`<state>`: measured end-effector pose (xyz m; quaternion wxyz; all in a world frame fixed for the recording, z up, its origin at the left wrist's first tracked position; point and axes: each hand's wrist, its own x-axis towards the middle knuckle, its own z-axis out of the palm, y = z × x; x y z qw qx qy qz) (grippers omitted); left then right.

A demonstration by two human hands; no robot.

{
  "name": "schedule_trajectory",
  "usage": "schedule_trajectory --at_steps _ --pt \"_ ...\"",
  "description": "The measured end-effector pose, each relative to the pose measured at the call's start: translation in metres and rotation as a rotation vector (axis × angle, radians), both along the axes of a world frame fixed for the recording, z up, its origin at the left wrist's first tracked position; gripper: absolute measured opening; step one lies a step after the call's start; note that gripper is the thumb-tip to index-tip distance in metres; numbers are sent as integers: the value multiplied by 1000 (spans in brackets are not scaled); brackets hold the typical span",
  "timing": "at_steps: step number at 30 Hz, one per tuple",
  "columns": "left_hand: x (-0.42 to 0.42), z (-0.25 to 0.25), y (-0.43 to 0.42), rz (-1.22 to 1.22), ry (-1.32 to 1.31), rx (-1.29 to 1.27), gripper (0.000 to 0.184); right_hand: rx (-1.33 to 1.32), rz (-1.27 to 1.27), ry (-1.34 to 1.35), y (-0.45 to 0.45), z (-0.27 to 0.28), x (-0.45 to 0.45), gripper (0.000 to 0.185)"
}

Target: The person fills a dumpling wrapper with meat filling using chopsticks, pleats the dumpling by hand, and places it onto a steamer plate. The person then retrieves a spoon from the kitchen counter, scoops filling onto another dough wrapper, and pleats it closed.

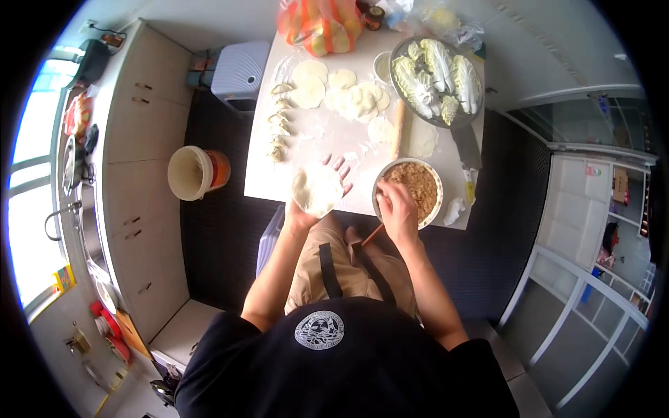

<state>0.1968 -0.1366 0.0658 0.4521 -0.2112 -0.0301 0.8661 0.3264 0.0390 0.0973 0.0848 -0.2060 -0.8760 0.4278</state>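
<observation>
A round, flat piece of white dough lies on the palm of my left hand, whose fingers stretch out beyond it at the table's front edge. My right hand is over the left side of a bowl of brown filling, its fingers closed around a brown stick that slants down to the left below the bowl. The stick's upper part is hidden by the hand. A row of folded dumplings sits at the table's left side. Flat dough rounds overlap farther back, left of a rolling pin.
On the white table are a pan of cabbage pieces, an orange-striped bag, a cleaver and a crumpled tissue. A bucket stands on the floor at the left, near a grey stool.
</observation>
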Motion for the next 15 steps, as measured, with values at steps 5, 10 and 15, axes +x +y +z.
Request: schedule_trajectory --at_steps 5,10,15 --pt "55 20 -65 211 -86 -157 58 482 436 -317 -12 -50 88 63" --pt "91 39 -136 440 1 -210 62 543 631 -179 -25 -92 87 40" --pt "129 41 -194 578 -9 -251 59 541 600 63 -29 -101 63 14"
